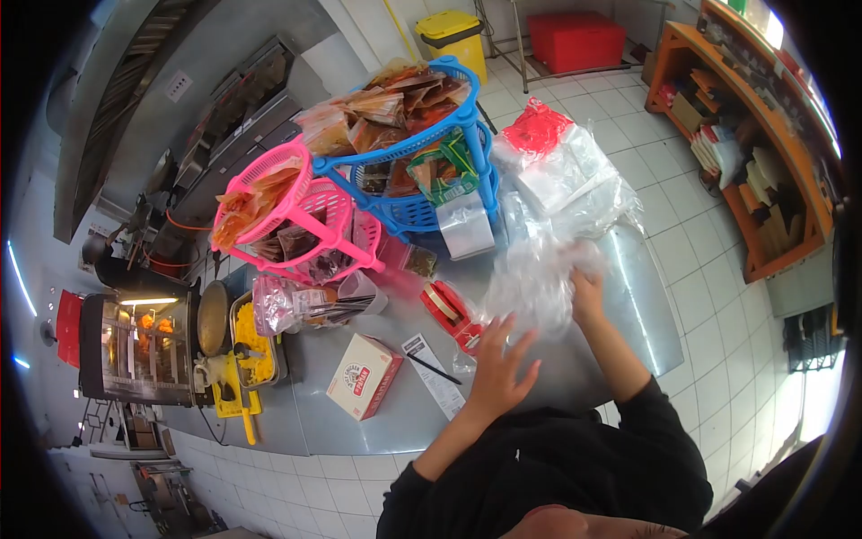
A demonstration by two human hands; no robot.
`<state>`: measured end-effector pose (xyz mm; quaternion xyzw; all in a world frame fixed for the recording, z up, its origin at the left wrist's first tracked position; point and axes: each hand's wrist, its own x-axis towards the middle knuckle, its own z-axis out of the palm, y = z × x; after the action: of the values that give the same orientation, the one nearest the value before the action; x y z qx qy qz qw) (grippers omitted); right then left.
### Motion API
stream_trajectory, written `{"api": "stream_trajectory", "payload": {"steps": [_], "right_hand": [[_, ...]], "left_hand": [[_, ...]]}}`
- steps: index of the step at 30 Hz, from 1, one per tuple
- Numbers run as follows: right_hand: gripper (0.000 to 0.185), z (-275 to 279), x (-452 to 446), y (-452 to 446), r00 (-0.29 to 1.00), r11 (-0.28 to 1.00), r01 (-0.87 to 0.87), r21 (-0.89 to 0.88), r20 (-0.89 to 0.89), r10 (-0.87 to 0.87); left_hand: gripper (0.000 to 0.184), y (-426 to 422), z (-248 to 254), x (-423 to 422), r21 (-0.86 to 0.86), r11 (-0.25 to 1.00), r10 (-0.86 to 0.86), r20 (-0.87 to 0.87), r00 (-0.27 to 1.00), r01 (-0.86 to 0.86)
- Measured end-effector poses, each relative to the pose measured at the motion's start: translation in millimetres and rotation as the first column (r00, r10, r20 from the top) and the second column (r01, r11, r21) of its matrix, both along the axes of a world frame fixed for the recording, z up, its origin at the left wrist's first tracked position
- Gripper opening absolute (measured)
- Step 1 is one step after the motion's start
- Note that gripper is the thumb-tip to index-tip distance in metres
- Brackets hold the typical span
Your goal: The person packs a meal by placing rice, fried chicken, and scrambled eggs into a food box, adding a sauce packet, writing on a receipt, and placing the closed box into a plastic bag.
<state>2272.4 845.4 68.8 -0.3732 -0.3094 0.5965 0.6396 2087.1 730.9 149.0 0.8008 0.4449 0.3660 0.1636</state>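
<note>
My right hand [588,295] grips a thin clear plastic bag [532,289], which is smeared by motion above the steel table. My left hand [496,375] is open, fingers spread, just below the bag's lower end. Beside its fingertips lies a red tape dispenser [446,312], with a bit of clear plastic near it. To the left, a long white paper slip [440,392] lies under a black pen [433,366]. A closed white and red printed food box [363,377] stands further left. Behind the moving bag sits a pile of clear plastic bags [575,175].
A blue tiered rack [404,144] and a pink tiered rack [337,238] hold sauce packets at the back. At left are a tray of yellow food [258,359], a yellow board [235,395] and a lit display warmer [135,346]. The steel table [642,323] ends at right.
</note>
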Motion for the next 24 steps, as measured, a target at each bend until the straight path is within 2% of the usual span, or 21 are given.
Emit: {"api": "stream_trajectory", "payload": {"steps": [1,2,3,4,5,6,7,8,9,10,11,12,13,14,15,16,18,19,21,23,24], "right_hand": [[0.03,-13,-3,22,1.0,1.0,-0.006,0.007,0.016,0.006],[0.033,-37,-3,50,0.967,0.986,-0.157,0.053,0.211,0.143],[0.036,-52,-2,72,0.881,0.949,-0.308,0.072,0.398,0.256],[0.036,-42,2,82,0.887,0.95,-0.299,0.088,0.392,0.243],[0.036,-22,8,96,0.565,0.922,-0.387,0.003,0.791,0.234],[0.036,0,16,110,0.088,0.904,-0.411,-0.12,0.981,0.17],[0.034,20,27,127,0.2,0.924,-0.382,-0.008,0.976,0.091],[0.031,34,39,147,0.306,0.935,-0.342,0.094,0.952,0.016],[0.026,39,50,167,0.507,0.949,-0.256,0.187,0.861,-0.033],[0.024,25,65,194,0.488,0.938,-0.158,0.307,0.851,-0.196],[0.021,-7,84,228,0.344,0.887,-0.146,0.438,0.863,-0.37],[0.02,-24,100,246,0.143,0.915,-0.163,0.369,0.927,-0.348],[0.02,-36,110,257,0.146,0.911,-0.165,0.378,0.923,-0.356],[0.021,-35,113,265,-0.198,0.955,-0.252,0.154,0.958,-0.207],[0.023,-34,114,275,-0.525,0.964,-0.252,-0.089,0.849,-0.059],[0.023,-35,109,284,-0.518,0.963,-0.259,-0.08,0.852,-0.068],[0.036,0,83,275,-0.842,0.882,-0.296,-0.365,0.536,-0.061],[0.036,13,76,269,-0.838,0.877,-0.303,-0.373,0.542,-0.059],[0.048,30,70,260,-0.912,0.841,-0.143,-0.522,0.4,0.093],[0.048,4,81,273,-0.895,0.835,-0.193,-0.515,0.441,0.065],[0.042,1,83,277,-0.877,0.82,-0.249,-0.515,0.48,0.035]], "left_hand": [[0.058,17,-3,12,-0.004,1.0,-0.006,0.001,1.0,0.006],[0.056,39,-4,26,-0.039,0.999,0.026,-0.221,0.975,-0.036],[0.055,52,-9,36,-0.056,0.995,0.049,-0.438,0.898,-0.082],[0.055,62,-29,40,-0.042,0.996,0.047,-0.446,0.894,-0.074],[0.054,83,-55,40,-0.071,0.994,0.025,-0.577,0.816,-0.08],[0.054,103,-75,40,-0.1,0.99,0.003,-0.691,0.723,-0.1],[0.054,115,-84,41,-0.089,0.991,0.013,-0.691,0.722,-0.102],[0.054,125,-91,44,-0.162,0.982,-0.04,-0.676,0.735,-0.095],[0.054,134,-100,46,-0.236,0.968,-0.094,-0.658,0.747,-0.086],[0.054,147,-119,49,-0.245,0.968,-0.105,-0.613,0.783,-0.062],[0.054,154,-125,53,-0.239,0.969,-0.098,-0.613,0.784,-0.066],[0.055,161,-128,57,-0.192,0.98,-0.083,-0.625,0.777,-0.049],[0.055,167,-129,61,-0.142,0.989,-0.068,-0.636,0.768,-0.031],[0.055,172,-127,67,-0.13,0.991,-0.057,-0.64,0.766,-0.035],[0.057,173,-126,70,-0.134,0.99,-0.054,-0.653,0.756,-0.045],[0.059,173,-125,71,-0.142,0.988,-0.053,-0.665,0.745,-0.057],[0.06,165,-116,67,-0.112,0.993,-0.049,-0.663,0.747,-0.035],[0.061,156,-110,66,-0.093,0.996,-0.06,-0.657,0.752,-0.001],[0.061,136,-84,70,-0.066,0.998,-0.041,-0.66,0.75,-0.004],[0.06,121,-55,74,-0.018,1.0,-0.013,-0.66,0.751,0.001],[0.058,113,-42,75,-0.009,1.0,0.01,-0.61,0.793,-0.02]]}}
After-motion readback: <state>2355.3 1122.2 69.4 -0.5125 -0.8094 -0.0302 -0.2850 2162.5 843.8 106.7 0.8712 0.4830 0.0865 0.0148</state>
